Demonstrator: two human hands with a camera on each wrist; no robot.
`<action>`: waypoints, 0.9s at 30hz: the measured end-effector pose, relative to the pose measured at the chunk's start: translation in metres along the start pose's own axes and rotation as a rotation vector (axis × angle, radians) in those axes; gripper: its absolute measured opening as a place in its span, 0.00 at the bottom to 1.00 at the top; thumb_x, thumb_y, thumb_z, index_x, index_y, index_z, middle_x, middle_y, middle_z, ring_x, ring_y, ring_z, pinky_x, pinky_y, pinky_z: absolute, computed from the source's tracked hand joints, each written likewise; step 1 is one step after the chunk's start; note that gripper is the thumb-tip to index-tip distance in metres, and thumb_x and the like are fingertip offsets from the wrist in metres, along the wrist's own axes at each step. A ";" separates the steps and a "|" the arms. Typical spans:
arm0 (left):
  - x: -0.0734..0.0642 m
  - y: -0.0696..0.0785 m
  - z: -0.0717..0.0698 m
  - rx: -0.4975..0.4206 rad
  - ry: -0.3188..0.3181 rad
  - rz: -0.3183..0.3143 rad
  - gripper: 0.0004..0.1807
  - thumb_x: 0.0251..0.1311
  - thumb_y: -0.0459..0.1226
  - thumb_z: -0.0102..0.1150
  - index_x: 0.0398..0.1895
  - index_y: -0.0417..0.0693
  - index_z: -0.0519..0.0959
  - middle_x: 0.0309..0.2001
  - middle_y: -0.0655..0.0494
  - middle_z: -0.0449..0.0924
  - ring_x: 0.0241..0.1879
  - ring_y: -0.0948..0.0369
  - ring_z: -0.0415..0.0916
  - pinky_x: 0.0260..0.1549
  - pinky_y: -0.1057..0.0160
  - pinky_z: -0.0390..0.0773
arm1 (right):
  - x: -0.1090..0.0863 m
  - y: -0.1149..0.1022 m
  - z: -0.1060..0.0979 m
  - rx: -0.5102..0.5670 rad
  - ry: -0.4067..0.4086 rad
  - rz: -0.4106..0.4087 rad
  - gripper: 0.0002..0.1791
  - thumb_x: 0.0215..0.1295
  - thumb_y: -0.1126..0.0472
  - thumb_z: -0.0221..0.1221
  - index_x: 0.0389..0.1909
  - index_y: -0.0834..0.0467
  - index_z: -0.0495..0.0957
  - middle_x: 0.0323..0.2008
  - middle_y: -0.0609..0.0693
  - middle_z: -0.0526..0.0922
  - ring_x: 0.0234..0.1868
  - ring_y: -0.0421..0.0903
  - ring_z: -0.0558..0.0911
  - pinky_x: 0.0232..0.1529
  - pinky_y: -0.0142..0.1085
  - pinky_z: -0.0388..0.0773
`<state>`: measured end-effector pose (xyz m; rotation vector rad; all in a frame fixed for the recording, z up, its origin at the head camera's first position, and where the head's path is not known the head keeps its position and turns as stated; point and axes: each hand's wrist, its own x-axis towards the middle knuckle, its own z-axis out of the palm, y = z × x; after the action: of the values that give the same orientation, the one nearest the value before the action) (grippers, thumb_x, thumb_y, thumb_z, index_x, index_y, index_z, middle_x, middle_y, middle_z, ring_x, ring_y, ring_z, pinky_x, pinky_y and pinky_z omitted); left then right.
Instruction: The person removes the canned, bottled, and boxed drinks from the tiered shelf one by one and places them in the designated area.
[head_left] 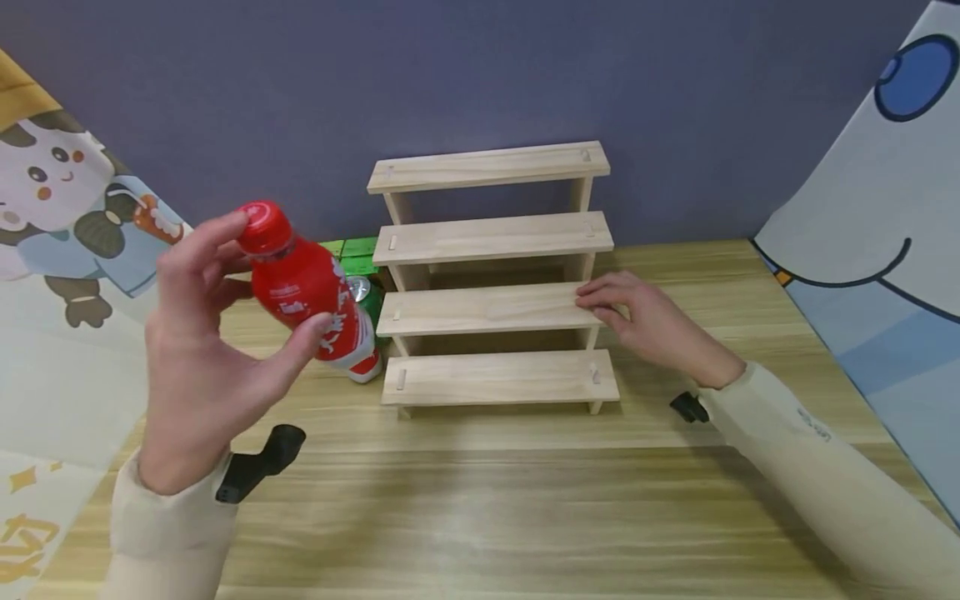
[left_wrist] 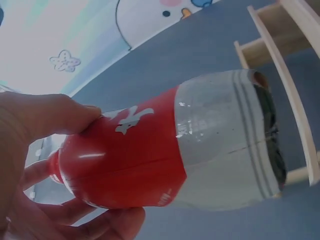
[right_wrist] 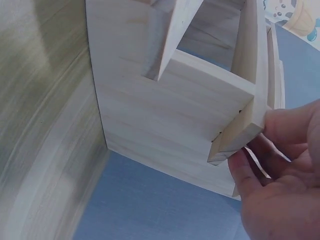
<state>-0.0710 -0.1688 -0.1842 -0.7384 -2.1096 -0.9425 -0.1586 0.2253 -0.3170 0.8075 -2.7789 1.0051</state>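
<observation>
In the head view my left hand [head_left: 197,358] grips a red-labelled plastic bottle [head_left: 303,287] with a red cap, raised and tilted to the left of a stepped wooden rack [head_left: 487,310]. Thumb and fingers wrap the bottle's upper part, and its lower end points toward the rack; the left wrist view shows its clear lower part [left_wrist: 225,140]. My right hand [head_left: 652,329] holds the right end of the rack's second board from the bottom. From the right wrist, the thumb and fingers pinch that board's end [right_wrist: 242,130].
Behind the bottle, partly hidden, stand a green can [head_left: 362,290] and green boxes [head_left: 360,254], left of the rack. A dark blue-grey panel [head_left: 480,75] rises behind. Cartoon-printed panels [head_left: 82,208] flank the wood-grain table [head_left: 450,500].
</observation>
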 end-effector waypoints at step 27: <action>-0.098 -0.078 -0.033 0.287 -0.171 -0.334 0.55 0.33 0.20 0.74 0.68 0.42 0.54 0.56 0.39 0.69 0.45 0.45 0.71 0.39 0.87 0.63 | 0.000 -0.001 0.000 -0.022 -0.003 -0.015 0.15 0.65 0.70 0.56 0.52 0.60 0.80 0.54 0.51 0.74 0.57 0.52 0.70 0.53 0.49 0.70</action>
<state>-0.0571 -0.2604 -0.2746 -0.3361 -2.5040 -0.7395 -0.1583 0.2251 -0.3165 0.8265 -2.7772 0.9697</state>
